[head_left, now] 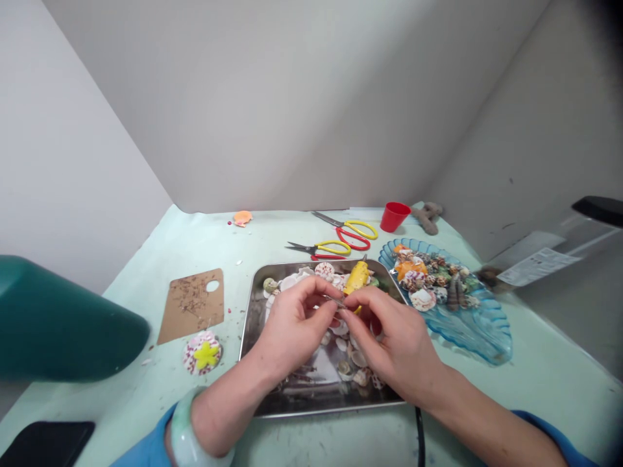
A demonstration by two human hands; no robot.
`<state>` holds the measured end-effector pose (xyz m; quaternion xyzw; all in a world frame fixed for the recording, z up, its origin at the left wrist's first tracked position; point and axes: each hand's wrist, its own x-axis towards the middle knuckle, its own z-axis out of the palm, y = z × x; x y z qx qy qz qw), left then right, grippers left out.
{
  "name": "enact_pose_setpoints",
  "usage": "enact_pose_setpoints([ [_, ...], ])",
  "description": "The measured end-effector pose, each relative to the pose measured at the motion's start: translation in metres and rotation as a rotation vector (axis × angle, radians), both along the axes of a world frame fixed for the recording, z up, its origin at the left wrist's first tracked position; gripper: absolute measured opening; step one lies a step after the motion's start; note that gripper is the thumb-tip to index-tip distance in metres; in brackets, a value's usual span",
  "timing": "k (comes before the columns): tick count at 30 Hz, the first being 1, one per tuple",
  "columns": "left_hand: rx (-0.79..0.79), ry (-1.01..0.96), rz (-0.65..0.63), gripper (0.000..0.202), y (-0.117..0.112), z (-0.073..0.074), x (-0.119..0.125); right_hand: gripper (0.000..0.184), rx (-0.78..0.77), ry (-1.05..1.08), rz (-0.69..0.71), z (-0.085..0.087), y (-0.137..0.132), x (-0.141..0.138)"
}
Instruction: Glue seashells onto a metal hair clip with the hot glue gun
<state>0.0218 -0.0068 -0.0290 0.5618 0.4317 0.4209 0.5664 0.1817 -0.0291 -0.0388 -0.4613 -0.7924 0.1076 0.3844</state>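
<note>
My left hand (300,322) and my right hand (389,337) meet above a metal tray (287,410). Fingertips of both are pinched around a small, thin greyish piece (339,303), mostly covered, so its kind is unclear. Below the hands, the tray holds many shells (359,358), pale and brownish. A yellow glue gun (357,277) lies in the tray's far part, just behind my fingers and partly hidden by them. Left of the tray sits a round shell piece (191,355) bearing a yellow star (206,355).
Behind the tray lie small scissors (318,248), larger scissors (345,227) and a red cup (394,217). A blue shell-shaped dish (479,331) with shells stands right. Brown card (185,318), a dark green object (63,324) and a black object (48,444) are left. Black cord (420,434) runs in front.
</note>
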Motion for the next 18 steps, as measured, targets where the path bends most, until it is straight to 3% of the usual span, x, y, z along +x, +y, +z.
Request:
enact_pose_setpoints([
  [12, -0.012, 0.071, -0.036, 0.009, 0.0023, 0.0001, -0.0003, 0.008, 0.005, 0.022, 0.024, 0.0002, 0.0016, 0.0004],
  [18, -0.013, 0.028, -0.014, 0.008, 0.0006, 0.0036, 0.0007, 0.024, -0.063, -0.011, -0.011, -0.0006, 0.0028, -0.0001],
])
